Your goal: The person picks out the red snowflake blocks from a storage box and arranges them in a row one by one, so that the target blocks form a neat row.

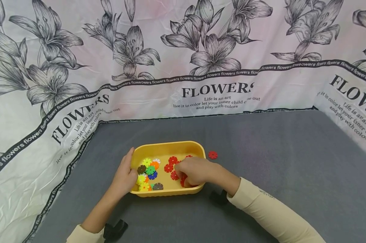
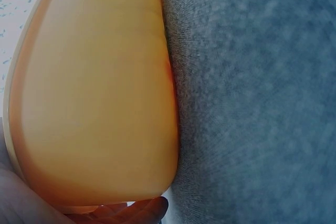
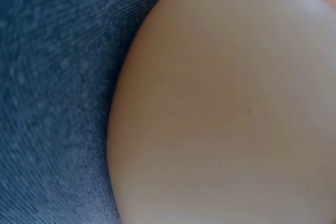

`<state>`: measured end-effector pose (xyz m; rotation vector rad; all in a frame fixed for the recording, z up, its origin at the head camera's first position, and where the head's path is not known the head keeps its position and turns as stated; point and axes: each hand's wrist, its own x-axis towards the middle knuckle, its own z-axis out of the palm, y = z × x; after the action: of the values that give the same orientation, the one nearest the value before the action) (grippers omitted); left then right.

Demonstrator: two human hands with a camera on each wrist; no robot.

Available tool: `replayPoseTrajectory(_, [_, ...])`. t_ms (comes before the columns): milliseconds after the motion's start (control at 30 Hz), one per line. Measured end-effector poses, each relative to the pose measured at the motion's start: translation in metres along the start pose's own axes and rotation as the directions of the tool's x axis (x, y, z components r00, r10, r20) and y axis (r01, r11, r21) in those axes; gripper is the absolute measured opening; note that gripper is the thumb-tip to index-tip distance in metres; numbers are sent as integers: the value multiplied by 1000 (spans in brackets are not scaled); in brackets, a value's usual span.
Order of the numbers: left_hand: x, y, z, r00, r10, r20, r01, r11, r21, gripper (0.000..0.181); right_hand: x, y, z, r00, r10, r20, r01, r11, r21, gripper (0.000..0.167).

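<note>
A yellow plastic tray (image 1: 167,148) holds notched snowflake discs. Red discs (image 1: 168,168) lie in its right half. Mixed yellow, green, blue, orange, white, brown and grey discs (image 1: 150,169) are heaped at its left end. My left hand (image 1: 123,177) grips the tray's left end, thumb at the rim; the left wrist view shows fingers (image 2: 149,211) against the outside of the wall. My right hand (image 1: 195,171) reaches over the right end, fingers bent down among the red discs. Its fingertips are partly hidden, so any disc between them cannot be made out.
One red disc (image 1: 212,155) lies outside the tray, off its right end, on the grey cloth (image 1: 262,148). Behind and to both sides hangs a white flower-printed cloth (image 1: 152,98). The tray's outer wall (image 3: 226,108) fills most of the right wrist view.
</note>
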<state>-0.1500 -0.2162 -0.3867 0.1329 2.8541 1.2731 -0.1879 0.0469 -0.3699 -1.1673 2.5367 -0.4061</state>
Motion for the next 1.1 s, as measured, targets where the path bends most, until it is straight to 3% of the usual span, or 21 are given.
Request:
replayPoseTrajectory(400, [1,-3,0,1000,-2,6,2,1000,8,74,-1,4,-4,999,-32,-43,36,995,89,18])
replayPoseTrajectory(667, [2,-2,0,1000,-10,6,10,1000,7,74,-1,7,-10,997,-40,-63,52,977,207,16])
replayPoseTrajectory(1100, [2,-3,0,1000,-4,-1,4,1000,11,74,0,12,-15,992,-27,-121,62,951,302,12])
